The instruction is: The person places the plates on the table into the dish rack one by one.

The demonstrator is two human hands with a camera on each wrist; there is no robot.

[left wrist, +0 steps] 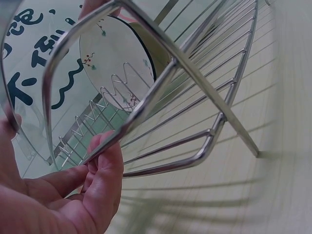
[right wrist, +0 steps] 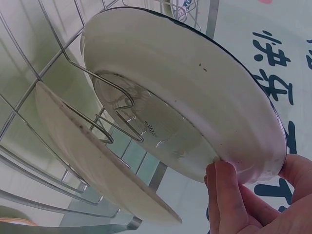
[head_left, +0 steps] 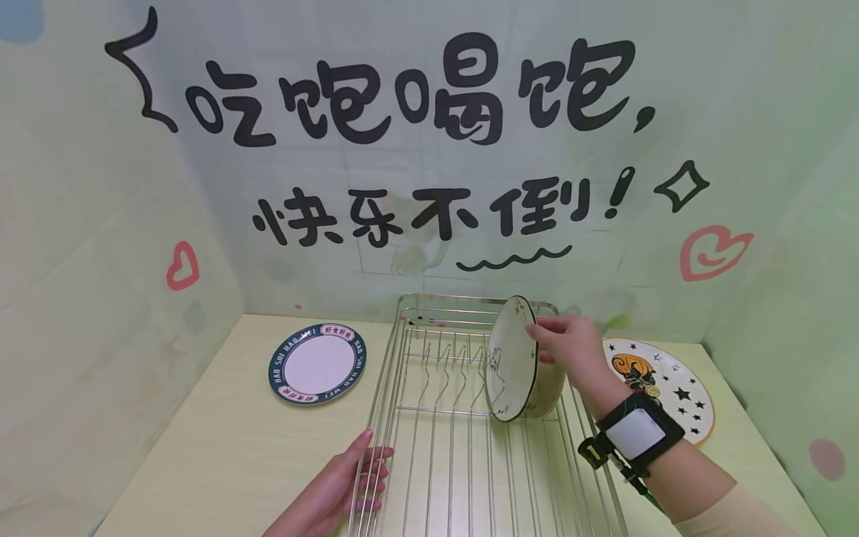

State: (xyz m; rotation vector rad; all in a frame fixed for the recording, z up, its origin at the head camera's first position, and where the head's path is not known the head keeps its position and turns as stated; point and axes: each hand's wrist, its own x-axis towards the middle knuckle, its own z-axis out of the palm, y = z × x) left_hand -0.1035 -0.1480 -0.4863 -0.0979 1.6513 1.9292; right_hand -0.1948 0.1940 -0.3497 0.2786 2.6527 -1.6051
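A wire dish rack [head_left: 429,409] stands on the table with a row of bent wire dividers. On its right side a cream deep plate [head_left: 511,365] with a dark rim and small floral prints stands on edge among the dividers. My right hand [head_left: 576,349] pinches this plate at its rim, thumb on one side and fingers on the underside. Beside it, a second cream plate [right wrist: 97,151] leans in the rack, nearer the right side. My left hand [head_left: 338,481] grips the rack's left side wire; its curled fingers [left wrist: 106,161] wrap the metal.
Left of the rack lies a flat plate [head_left: 318,365] with a blue lettered border. To the right, partly behind the right arm, is a white plate [head_left: 678,388] with stars and an orange pumpkin print. Printed walls [head_left: 429,164] enclose the table at the back and sides.
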